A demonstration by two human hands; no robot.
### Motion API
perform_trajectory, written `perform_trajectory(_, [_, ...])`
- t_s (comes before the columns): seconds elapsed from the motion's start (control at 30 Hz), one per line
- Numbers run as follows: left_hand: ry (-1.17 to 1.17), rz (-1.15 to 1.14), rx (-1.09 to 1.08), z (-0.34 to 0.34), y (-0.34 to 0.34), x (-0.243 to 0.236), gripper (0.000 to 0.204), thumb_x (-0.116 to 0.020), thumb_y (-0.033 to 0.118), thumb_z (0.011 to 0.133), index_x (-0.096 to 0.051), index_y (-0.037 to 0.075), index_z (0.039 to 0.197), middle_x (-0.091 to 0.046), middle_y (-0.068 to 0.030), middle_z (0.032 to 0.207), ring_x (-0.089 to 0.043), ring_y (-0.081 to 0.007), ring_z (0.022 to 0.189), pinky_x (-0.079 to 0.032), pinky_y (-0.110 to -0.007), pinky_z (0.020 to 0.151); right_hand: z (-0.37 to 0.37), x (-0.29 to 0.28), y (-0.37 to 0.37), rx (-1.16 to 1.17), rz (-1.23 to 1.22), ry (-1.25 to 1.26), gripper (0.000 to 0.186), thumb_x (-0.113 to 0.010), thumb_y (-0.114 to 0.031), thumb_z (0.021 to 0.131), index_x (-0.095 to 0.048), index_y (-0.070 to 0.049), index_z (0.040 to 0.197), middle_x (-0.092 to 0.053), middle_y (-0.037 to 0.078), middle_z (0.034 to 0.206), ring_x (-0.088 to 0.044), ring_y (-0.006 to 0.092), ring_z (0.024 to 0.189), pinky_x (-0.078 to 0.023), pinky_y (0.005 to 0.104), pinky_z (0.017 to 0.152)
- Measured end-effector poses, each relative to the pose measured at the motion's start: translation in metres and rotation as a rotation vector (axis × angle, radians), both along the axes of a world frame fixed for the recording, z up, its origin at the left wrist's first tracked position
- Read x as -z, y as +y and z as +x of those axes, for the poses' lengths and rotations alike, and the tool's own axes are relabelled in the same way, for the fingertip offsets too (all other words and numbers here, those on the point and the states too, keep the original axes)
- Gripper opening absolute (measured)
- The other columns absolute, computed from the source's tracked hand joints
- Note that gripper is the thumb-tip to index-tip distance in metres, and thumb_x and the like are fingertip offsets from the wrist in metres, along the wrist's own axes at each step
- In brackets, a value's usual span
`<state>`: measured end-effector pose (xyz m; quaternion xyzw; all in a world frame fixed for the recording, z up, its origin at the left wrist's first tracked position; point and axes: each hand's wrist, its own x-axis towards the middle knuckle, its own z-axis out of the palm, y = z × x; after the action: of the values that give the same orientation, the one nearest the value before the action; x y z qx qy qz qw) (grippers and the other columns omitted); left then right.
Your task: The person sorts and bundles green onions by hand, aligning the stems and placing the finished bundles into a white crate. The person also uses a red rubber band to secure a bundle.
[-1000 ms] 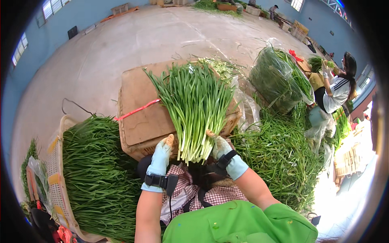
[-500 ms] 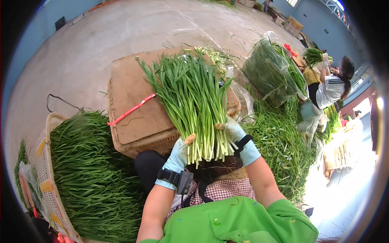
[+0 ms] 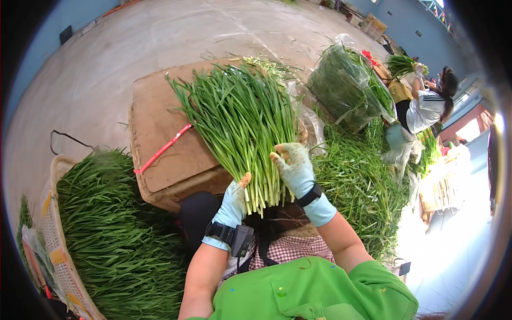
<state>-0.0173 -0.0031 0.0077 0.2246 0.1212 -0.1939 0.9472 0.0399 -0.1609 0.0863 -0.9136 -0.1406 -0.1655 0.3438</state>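
Note:
My left hand (image 3: 233,196), in a pale blue glove with a stained thumb, is closed on the stalk ends of a green leafy bundle (image 3: 229,122). The bundle lies on a brown board (image 3: 160,144) atop a crate, with a red strap (image 3: 163,149) at its left. My right hand (image 3: 292,166), also gloved, is over the bundle's right side, its fingers bent and apart, seemingly holding nothing.
A white crate (image 3: 60,256) packed with greens stands at left. A pile of loose greens (image 3: 357,192) lies at right, below a large plastic bag (image 3: 346,88) of greens. A person (image 3: 426,112) in white holds greens at far right. Concrete floor (image 3: 106,69) stretches behind.
My right hand has risen from the stalk ends to higher on the bundle and loosened its fingers. My left hand stays on the stalks. The whole view has shifted slightly.

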Motion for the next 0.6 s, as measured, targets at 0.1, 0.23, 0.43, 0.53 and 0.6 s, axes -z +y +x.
perform_trajectory(0.1, [-0.046,-0.093,-0.022,-0.002,-0.003,-0.006,0.033,-0.050,0.023,0.092,-0.052,0.004,0.118,-0.062,-0.0113,0.105,-0.064,-0.0245,0.087,-0.055,-0.038,0.075,-0.010,-0.014,0.018,-0.045,-0.005,0.098,0.026,-0.066,-0.033,0.079,-0.065,-0.006,0.083,-0.063,0.012,0.077,-0.060,0.0287,0.071,-0.048,0.0360,0.066])
perform_trajectory(0.23, [0.040,-0.029,-0.079,-0.001,-0.007,-0.009,0.030,-0.049,0.021,0.092,-0.052,0.004,0.116,-0.063,-0.0111,0.100,-0.065,-0.0246,0.080,-0.056,-0.037,0.068,-0.003,-0.019,0.036,0.044,-0.409,0.483,0.056,-0.047,-0.060,0.082,-0.066,-0.008,0.087,-0.065,0.016,0.085,-0.062,0.0320,0.081,-0.048,0.0407,0.073])
perform_trajectory(0.43, [-0.105,-0.024,-0.050,0.002,-0.006,-0.004,0.029,-0.050,0.023,0.092,-0.054,0.004,0.114,-0.063,-0.0105,0.101,-0.064,-0.0231,0.085,-0.054,-0.036,0.072,0.014,-0.006,0.035,0.013,-0.181,0.584,0.030,-0.061,-0.036,0.081,-0.065,-0.007,0.085,-0.065,0.013,0.081,-0.064,0.0253,0.071,-0.049,0.0357,0.067])
perform_trajectory(0.53, [-0.096,0.053,-0.053,0.004,-0.006,-0.002,0.031,-0.051,0.027,0.092,-0.055,0.004,0.113,-0.063,-0.0079,0.099,-0.064,-0.0197,0.082,-0.054,-0.034,0.071,0.012,0.004,0.024,-0.022,0.183,0.653,0.018,-0.061,-0.020,0.084,-0.062,-0.002,0.087,-0.065,0.010,0.079,-0.061,0.0156,0.056,-0.048,0.0271,0.057])
perform_trajectory(0.6, [-0.032,0.165,-0.076,0.007,-0.006,-0.003,0.033,-0.052,0.029,0.092,-0.056,0.004,0.113,-0.063,-0.0065,0.098,-0.063,-0.0177,0.081,-0.053,-0.032,0.070,0.007,0.008,0.018,-0.059,0.494,0.719,0.017,-0.061,-0.016,0.085,-0.060,0.000,0.090,-0.065,0.009,0.079,-0.059,0.0126,0.055,-0.047,0.0239,0.055])
